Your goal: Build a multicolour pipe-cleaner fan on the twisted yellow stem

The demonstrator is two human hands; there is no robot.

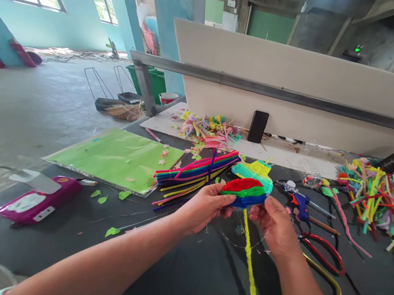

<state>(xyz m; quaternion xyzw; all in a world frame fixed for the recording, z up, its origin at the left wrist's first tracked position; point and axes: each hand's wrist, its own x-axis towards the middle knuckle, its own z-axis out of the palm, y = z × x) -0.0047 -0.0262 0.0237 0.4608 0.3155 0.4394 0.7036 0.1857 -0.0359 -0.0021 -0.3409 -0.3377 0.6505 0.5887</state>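
Note:
Both my hands hold a small wound pipe-cleaner piece (245, 191) with red, green and blue bands above the dark table (176, 270). My left hand (205, 207) pinches its left side, fingers closed. My right hand (273, 225) grips its right side, fingers closed. A yellow pipe cleaner (250, 272) trails from the piece down toward the table's near edge. Just behind the piece lies a second wound shape (257, 173) in yellow and teal.
A bundle of coloured pipe cleaners (194, 173) lies left of my hands, beside a green sheet (118, 157). A blue glue gun (299, 201), red scissors (323, 251), and a heap of cut pipe cleaners (377, 198) are right. A phone (258, 126) leans on the white partition. A magenta power strip (39, 201) is far left.

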